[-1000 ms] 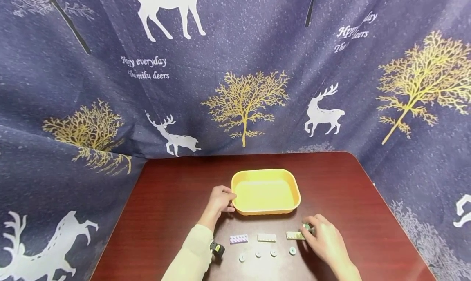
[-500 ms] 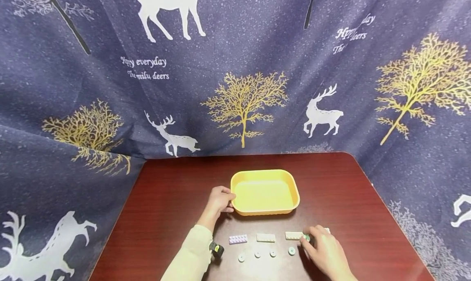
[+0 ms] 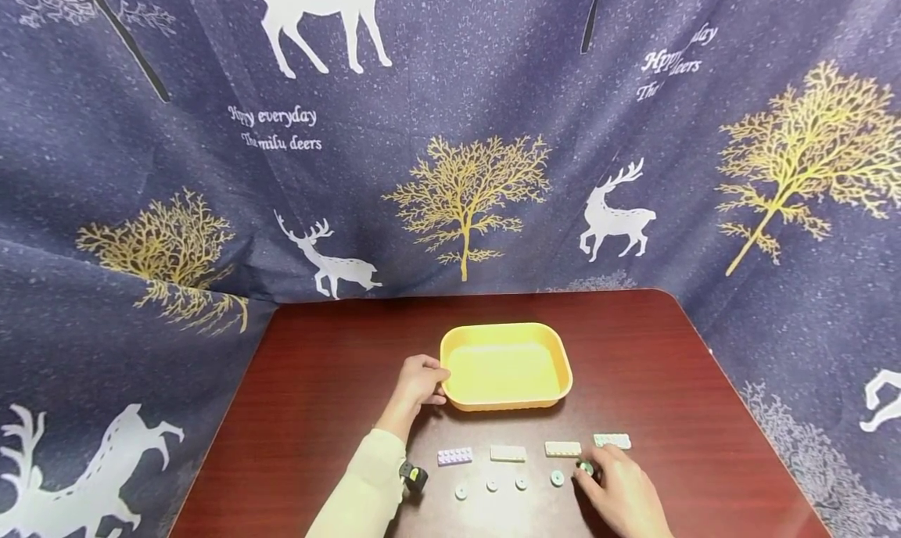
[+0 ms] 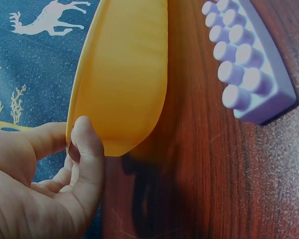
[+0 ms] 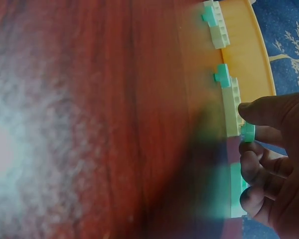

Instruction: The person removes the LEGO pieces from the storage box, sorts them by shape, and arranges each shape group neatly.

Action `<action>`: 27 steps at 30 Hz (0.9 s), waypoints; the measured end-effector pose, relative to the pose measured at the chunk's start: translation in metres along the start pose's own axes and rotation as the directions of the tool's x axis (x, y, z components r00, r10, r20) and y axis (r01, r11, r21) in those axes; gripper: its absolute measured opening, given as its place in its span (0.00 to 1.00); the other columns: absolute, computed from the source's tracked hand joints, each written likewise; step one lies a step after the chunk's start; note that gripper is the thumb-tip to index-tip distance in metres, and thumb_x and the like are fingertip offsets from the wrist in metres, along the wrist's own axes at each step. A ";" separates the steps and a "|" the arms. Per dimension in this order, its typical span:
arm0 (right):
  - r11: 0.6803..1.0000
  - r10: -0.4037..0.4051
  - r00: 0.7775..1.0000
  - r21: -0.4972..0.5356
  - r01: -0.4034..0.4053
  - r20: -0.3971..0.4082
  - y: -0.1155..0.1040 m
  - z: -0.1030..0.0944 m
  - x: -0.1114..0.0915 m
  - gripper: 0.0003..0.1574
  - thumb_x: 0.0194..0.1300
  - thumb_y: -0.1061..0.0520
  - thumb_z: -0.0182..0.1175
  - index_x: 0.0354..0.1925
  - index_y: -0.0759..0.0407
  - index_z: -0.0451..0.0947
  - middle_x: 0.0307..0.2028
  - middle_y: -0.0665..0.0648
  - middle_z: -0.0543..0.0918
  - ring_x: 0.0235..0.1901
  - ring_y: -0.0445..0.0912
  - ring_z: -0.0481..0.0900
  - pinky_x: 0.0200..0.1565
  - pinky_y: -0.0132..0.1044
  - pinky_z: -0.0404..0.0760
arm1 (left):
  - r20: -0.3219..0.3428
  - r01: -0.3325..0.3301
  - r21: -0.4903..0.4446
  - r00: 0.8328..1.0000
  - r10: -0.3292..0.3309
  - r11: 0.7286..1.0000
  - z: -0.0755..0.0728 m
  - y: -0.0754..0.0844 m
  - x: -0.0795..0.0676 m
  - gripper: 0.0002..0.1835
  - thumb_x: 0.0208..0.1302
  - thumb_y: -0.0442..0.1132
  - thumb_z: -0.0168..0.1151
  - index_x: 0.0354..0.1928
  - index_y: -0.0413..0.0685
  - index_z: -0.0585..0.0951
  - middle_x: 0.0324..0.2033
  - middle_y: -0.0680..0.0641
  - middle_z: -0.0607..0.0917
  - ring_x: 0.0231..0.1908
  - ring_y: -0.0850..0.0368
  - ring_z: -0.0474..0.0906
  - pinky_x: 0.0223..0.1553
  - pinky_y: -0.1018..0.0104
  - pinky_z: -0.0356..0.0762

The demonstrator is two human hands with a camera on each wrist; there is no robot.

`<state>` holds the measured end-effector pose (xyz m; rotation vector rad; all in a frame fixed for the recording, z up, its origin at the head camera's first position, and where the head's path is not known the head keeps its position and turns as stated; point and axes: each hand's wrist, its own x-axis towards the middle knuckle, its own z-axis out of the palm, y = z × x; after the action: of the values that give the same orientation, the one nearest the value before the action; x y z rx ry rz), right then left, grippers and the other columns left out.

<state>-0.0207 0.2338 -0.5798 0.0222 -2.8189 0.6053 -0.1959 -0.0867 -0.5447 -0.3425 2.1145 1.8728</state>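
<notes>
My left hand [image 3: 420, 381] pinches the left rim of a yellow plastic tub [image 3: 507, 406], with the thumb on the inner side. In the left wrist view a purple studded building block [image 4: 249, 55] lies to the right of the tub's wall. My right hand [image 3: 625, 491] pinches a small green round block piece [image 5: 248, 132] between thumb and fingertips. A pale green block [image 3: 612, 441] lies just beyond this hand. To its left sit a cream block [image 3: 563, 449] and a paler block [image 3: 508, 453]. A blue-green round piece [image 3: 557, 478] lies left of the right fingertips.
Several small round pieces, among them a pale one [image 3: 461, 492], form a row on the near side of the blocks. The dark red tabletop [image 3: 338, 342] reaches back to a blue patterned cloth [image 3: 394, 233] hanging behind it.
My right hand has moved toward the near edge with the green round piece, off the row of blocks. The pale green block shows now. My left hand stays on the tub.
</notes>
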 end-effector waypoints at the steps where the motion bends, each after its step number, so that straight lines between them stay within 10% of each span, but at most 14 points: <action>1: 1.000 -0.001 1.000 -0.003 0.001 -0.001 0.001 0.000 -0.001 0.12 0.51 0.52 0.78 0.32 0.44 0.83 0.31 0.40 0.78 0.28 0.36 0.71 0.26 0.39 0.75 | 0.000 0.001 0.001 1.000 -0.001 1.000 0.000 0.000 0.000 0.16 0.61 0.27 0.66 0.49 0.32 0.75 0.28 0.42 0.79 0.19 0.57 0.77 0.23 0.65 0.91; 18: 0.996 0.091 0.985 -0.010 -0.091 0.144 0.010 -0.003 -0.003 0.11 0.56 0.50 0.76 0.37 0.43 0.84 0.36 0.44 0.81 0.32 0.41 0.77 0.31 0.43 0.81 | 0.001 -0.011 -0.011 1.000 0.011 1.000 0.001 -0.002 0.002 0.13 0.61 0.26 0.65 0.46 0.32 0.75 0.25 0.45 0.77 0.19 0.58 0.75 0.20 0.67 0.89; 27: 0.999 0.048 0.996 0.001 -0.048 0.072 0.013 -0.001 -0.006 0.13 0.52 0.53 0.79 0.35 0.42 0.84 0.34 0.40 0.80 0.31 0.37 0.76 0.30 0.39 0.80 | -0.002 -0.006 -0.013 1.000 0.006 1.000 0.001 -0.001 0.002 0.14 0.60 0.26 0.65 0.47 0.32 0.75 0.26 0.45 0.77 0.19 0.58 0.76 0.21 0.66 0.90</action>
<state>-0.0154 0.2459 -0.5854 -0.0245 -2.8954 0.6308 -0.1975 -0.0853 -0.5463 -0.3412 2.1084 1.8912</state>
